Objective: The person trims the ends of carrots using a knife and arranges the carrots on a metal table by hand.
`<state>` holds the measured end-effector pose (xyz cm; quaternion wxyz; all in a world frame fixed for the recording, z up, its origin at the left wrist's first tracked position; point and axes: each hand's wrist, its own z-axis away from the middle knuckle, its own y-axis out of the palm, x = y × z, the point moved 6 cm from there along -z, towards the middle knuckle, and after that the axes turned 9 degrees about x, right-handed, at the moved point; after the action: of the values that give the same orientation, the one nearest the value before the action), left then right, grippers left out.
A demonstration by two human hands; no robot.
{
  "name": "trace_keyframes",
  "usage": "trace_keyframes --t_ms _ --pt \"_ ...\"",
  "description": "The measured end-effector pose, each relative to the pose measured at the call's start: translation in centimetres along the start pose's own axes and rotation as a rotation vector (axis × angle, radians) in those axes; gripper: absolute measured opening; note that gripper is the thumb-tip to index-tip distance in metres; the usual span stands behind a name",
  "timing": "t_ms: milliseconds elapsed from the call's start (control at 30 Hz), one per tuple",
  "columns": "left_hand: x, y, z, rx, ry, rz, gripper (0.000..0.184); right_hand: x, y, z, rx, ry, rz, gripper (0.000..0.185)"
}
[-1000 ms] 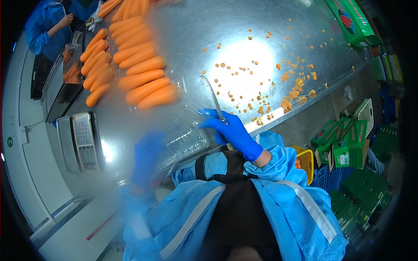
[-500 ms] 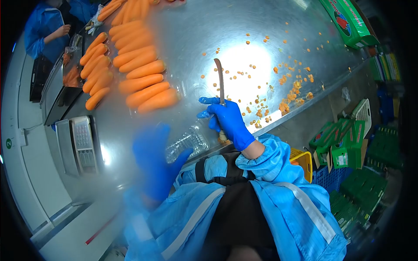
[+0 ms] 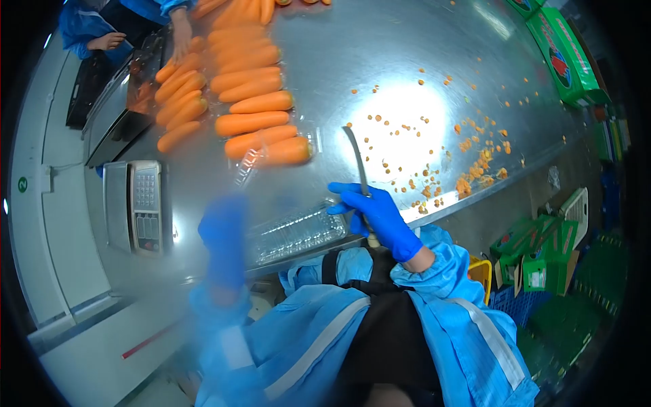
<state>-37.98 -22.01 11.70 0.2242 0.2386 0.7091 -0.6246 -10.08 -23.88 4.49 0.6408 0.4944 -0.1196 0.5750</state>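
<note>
My right hand [image 3: 383, 218], in a blue glove, grips a knife [image 3: 358, 159] by its pale handle. The curved blade points away from me over the steel table, and the index finger stretches out beside it. Motion smears my left hand [image 3: 227, 234], also blue-gloved; its fingers cannot be made out. Just right of it, a clear plastic tray [image 3: 302, 234] lies at the near table edge. Beyond both hands, large carrots [image 3: 261, 125] lie in a row, with more carrots [image 3: 182, 102] to their left. A clear plastic strip [image 3: 249, 166] shows by the nearest carrots.
Carrot trimmings [image 3: 478, 169] are scattered over the steel table [image 3: 325, 81] on the right. A scale [image 3: 147, 203] stands at left. Another person's hand [image 3: 181, 37] touches the far-left carrots. Green cartons [image 3: 563, 61] sit at the far right corner; a yellow crate [image 3: 480, 275] stands below the edge.
The view has shifted, so the table contents appear farther right and lower. My left hand has moved and its spread thumb no longer shows. Another person's hand has come onto the left carrots.
</note>
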Motion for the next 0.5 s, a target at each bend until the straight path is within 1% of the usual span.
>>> trace_keyframes --t_ms 33,167,233,333,367,400,433,467,500 --pt "1.1 -0.6 0.2 -0.032 -0.031 0.026 0.011 -0.1 -0.3 0.2 0.003 0.007 0.039 0.038" --pt "5.7 -1.8 1.2 -0.086 -0.013 -0.167 0.01 -1.1 -1.5 0.9 -0.082 0.075 0.04 0.035" --pt "9.1 -1.2 1.7 -0.144 -0.007 -0.214 0.01 -1.6 -1.9 0.8 -0.085 0.099 0.084 0.035" --pt "13.7 0.6 2.5 -0.152 0.05 -0.412 0.01 -2.2 -2.2 0.8 -0.078 0.097 0.105 0.033" --pt "14.9 1.4 3.0 -0.126 0.064 -0.464 0.014 -2.6 -2.5 0.7 -0.076 0.099 0.103 0.033" --pt "16.6 2.0 3.4 -0.055 0.038 -0.468 0.019 -2.9 -2.9 0.5 -0.078 0.09 0.102 0.033" --pt "18.2 2.5 3.6 0.015 0.02 -0.47 0.023 -3.1 -3.3 0.5 -0.074 0.081 0.17 0.034" --pt "19.1 2.8 4.3 0.099 -0.048 -0.51 0.031 -3.3 -3.5 0.5 -0.06 0.076 0.168 0.034" --pt "18.3 3.3 3.7 0.182 -0.118 -0.547 0.039 -3.5 -3.9 0.6 -0.056 0.073 0.156 0.034"
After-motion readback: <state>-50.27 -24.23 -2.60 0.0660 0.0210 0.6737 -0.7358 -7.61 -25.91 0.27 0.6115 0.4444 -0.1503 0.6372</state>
